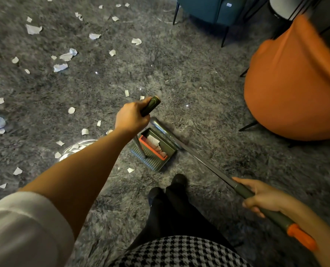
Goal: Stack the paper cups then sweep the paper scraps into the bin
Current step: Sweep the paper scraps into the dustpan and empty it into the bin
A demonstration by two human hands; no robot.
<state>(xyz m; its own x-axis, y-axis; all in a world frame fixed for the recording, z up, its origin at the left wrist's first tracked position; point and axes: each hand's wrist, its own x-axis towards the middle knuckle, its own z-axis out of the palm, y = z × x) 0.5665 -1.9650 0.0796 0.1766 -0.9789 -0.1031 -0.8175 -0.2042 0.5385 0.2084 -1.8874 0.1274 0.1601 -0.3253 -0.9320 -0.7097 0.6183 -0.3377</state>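
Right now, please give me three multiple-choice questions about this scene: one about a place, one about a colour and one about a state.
1. Most loose paper scraps lie: A) left of the dustpan B) on a table C) inside a cup
2. The comb in the dustpan is: A) blue B) orange C) white
3. The right hand: A) hangs free B) grips the broom handle C) holds a cup
Key: 1A, scraps dot the carpet at the left; 2B, its teeth are orange; 3B, it curls round the handle.
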